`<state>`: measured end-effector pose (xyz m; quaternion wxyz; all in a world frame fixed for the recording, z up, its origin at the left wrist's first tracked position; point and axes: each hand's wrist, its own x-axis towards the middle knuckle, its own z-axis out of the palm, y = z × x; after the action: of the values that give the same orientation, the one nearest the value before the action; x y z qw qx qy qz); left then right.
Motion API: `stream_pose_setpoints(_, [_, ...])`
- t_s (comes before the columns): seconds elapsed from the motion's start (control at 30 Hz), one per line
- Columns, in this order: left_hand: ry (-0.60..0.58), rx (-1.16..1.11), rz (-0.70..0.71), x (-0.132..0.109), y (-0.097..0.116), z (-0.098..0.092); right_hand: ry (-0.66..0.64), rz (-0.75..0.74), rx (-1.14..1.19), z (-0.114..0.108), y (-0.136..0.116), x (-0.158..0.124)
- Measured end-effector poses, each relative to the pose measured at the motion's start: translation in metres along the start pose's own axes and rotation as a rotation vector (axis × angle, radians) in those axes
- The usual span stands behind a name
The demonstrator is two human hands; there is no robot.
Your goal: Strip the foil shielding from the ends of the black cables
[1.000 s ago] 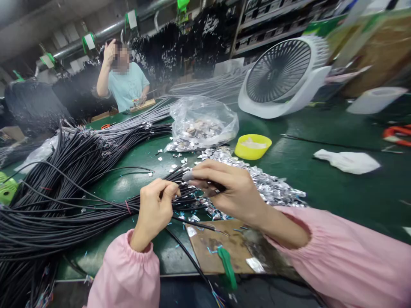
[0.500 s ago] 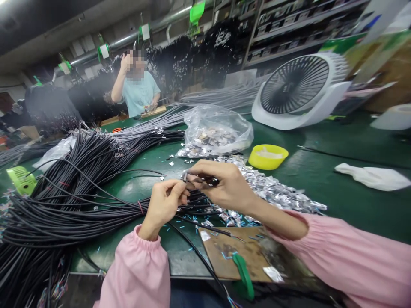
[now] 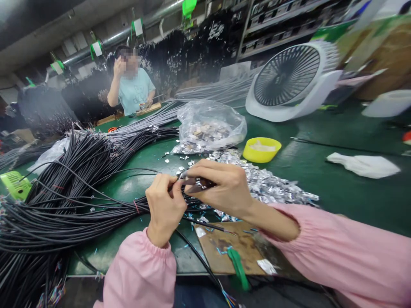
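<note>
My left hand [image 3: 165,203] is closed, thumb and forefinger pinched together at the fingertips of my right hand. A black cable [image 3: 195,252] emerges below my left hand and runs down past the table edge, ending in coloured wires [image 3: 228,298]. My right hand [image 3: 223,188] is closed too, its fingers bent toward the left thumb. Between the fingertips shows a small greyish piece [image 3: 183,175], too small to name. Something dark shows in the gap of my right hand; I cannot tell what. Behind both hands lies a heap of silver foil scraps [image 3: 272,186].
Bundled black cables [image 3: 96,222] fill the left of the green table [image 3: 346,201]. A clear plastic bag [image 3: 215,124], yellow dish [image 3: 261,150], white fan [image 3: 285,81] and white cloth [image 3: 362,164] stand beyond. Nearer lies a brown board [image 3: 218,254] with a green-handled tool [image 3: 237,267]. A person [image 3: 135,90] sits opposite.
My left hand has turned, its back now more toward me, and its fingers have risen slightly. My right hand stays at the same spot. The whole view has shifted a little.
</note>
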<state>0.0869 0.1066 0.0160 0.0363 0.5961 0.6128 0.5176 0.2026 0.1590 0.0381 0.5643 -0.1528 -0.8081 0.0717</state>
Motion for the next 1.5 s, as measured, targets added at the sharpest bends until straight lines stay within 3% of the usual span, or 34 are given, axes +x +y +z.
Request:
stream_pose_setpoints(0.1, [-0.086, 0.148, 0.162, -0.003, -0.004, 0.005, -0.016, 0.048, -0.025, -0.002, 0.002, -0.001])
stream_pose_setpoints(0.27, [-0.059, -0.006, 0.036, 0.004, -0.003, -0.004, 0.050, 0.332, 0.035, -0.011, 0.016, 0.001])
stream_pose_setpoints(0.43, [-0.104, -0.043, 0.020, 0.010, -0.002, -0.015, -0.081, 0.225, 0.184, -0.018, 0.015, -0.002])
stream_pose_setpoints(0.53, [-0.175, -0.026, 0.058, 0.008, -0.001, -0.014, -0.147, 0.241, 0.194, -0.017, 0.014, -0.003])
stream_pose_setpoints(0.63, [-0.213, -0.015, 0.078, 0.005, 0.000, -0.012, -0.240, 0.458, 0.281, -0.015, 0.017, -0.003])
stream_pose_setpoints(0.83, [-0.225, -0.049, 0.125, 0.004, -0.002, -0.014, -0.473, 1.060, 0.796, -0.013, 0.024, 0.001])
stream_pose_setpoints(0.97, [-0.262, -0.161, 0.095, 0.004, -0.006, -0.015, -0.532, 1.188, 0.933, -0.012, 0.024, 0.001])
stream_pose_setpoints(1.07, [-0.215, -0.210, 0.009, 0.003, -0.006, -0.011, -0.524, 1.155, 0.966, -0.010, 0.024, 0.001])
stream_pose_setpoints(1.13, [-0.141, -0.208, -0.068, 0.003, -0.005, -0.005, -0.431, 1.064, 0.887, -0.008, 0.021, 0.000])
stream_pose_setpoints(1.3, [0.009, -0.197, -0.254, 0.006, -0.007, 0.011, -0.247, 0.617, 0.459, -0.009, 0.007, -0.003])
stream_pose_setpoints(1.4, [-0.020, -0.227, -0.283, 0.010, -0.011, 0.011, -0.125, 0.399, 0.307, -0.012, 0.006, -0.006])
stream_pose_setpoints(1.5, [-0.076, -0.276, -0.263, 0.011, -0.012, 0.006, 0.004, 0.392, 0.138, -0.011, 0.014, -0.007])
